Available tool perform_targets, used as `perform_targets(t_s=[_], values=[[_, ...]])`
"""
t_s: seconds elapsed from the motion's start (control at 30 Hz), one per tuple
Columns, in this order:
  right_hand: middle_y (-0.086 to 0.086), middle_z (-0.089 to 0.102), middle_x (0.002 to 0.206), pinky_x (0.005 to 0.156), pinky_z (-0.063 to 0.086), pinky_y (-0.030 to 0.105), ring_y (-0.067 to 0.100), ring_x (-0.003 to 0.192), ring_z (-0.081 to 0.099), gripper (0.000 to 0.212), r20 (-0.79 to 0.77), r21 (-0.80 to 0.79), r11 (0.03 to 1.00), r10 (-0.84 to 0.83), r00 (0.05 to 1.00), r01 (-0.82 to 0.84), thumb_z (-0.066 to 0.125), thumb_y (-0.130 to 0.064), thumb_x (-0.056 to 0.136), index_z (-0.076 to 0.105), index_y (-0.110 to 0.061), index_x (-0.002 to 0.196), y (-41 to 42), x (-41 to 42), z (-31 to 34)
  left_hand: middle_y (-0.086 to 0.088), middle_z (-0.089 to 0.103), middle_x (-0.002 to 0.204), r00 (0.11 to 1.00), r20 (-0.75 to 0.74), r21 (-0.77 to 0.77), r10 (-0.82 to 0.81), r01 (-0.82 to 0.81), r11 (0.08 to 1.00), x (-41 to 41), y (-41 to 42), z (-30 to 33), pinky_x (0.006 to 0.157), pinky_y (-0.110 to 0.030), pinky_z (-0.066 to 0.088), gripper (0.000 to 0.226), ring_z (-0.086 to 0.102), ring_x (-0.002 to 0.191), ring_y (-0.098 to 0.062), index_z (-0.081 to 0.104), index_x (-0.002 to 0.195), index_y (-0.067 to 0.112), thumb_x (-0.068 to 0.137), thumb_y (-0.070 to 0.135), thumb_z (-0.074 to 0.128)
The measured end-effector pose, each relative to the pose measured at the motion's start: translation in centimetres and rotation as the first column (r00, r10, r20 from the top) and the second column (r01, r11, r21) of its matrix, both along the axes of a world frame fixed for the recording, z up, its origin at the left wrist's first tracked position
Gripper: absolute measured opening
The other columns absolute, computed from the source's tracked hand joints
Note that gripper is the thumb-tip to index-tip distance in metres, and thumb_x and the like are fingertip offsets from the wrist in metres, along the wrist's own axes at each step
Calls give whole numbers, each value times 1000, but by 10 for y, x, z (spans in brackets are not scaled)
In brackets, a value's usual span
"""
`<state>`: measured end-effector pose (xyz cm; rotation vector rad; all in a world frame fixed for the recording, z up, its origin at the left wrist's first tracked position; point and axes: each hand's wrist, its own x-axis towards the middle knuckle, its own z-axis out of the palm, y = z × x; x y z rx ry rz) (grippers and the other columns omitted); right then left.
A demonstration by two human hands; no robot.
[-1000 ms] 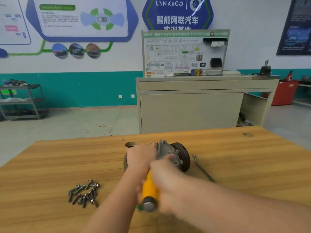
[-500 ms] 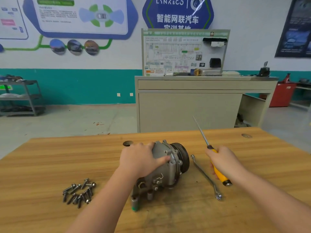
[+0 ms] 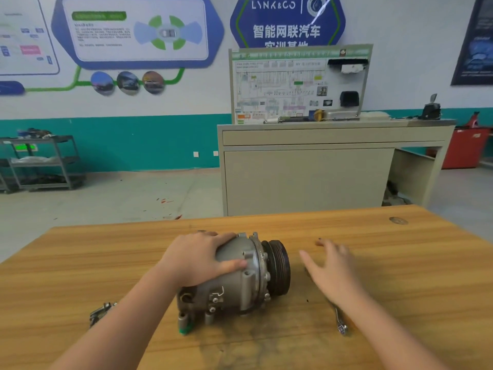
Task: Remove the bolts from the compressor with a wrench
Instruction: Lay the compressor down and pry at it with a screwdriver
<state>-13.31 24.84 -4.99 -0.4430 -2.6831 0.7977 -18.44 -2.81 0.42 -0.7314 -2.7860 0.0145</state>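
Note:
The grey compressor lies on its side mid-table, with its black pulley facing right. My left hand lies over the housing's rear half, fingers across the top and thumb along the near side, holding it. My right hand hovers just right of the pulley, fingers spread and holding nothing. The silver wrench lies on the table under that wrist, so only its near end shows. Several loose bolts lie at the left, partly hidden by my left forearm.
The wooden table has a dark smudge in front of the compressor. Beyond its far edge stand a beige bench carrying a wiring display board, a grey shelf cart at the left and a red bin at the right.
One second ago both hands worked at the compressor, the right gripping a yellow-handled screwdriver. It then swung right. Now that hand is empty and lower, and the screwdriver is out of sight.

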Motion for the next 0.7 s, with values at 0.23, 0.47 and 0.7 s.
perform_targets(t_s=[0.23,0.47,0.7], values=[[-5,40,147,97,34,36,17,129,39,89,-162,-740,599,284,945,-307,66,-74,67,35,-39,143,-73,-13,9,19,56,133,975,220,780,-29,-159,605,1,-19,-10,95,-26,39,71,51,125,-6,52,137,43,79,84,42],[-15,52,107,64,37,20,-5,86,47,53,-168,-701,660,216,962,-271,70,-49,77,44,-41,123,-76,-17,7,-4,75,91,655,634,741,-411,-667,79,42,-46,-65,49,-23,45,82,65,65,-14,47,139,11,75,62,58],[-21,46,103,62,34,15,-10,85,44,48,-160,-679,690,195,968,-251,69,-43,80,40,-45,119,-75,12,4,-10,75,96,636,578,692,-511,-714,-106,63,-36,-65,41,-23,48,71,71,60,-21,53,134,18,70,47,64]])
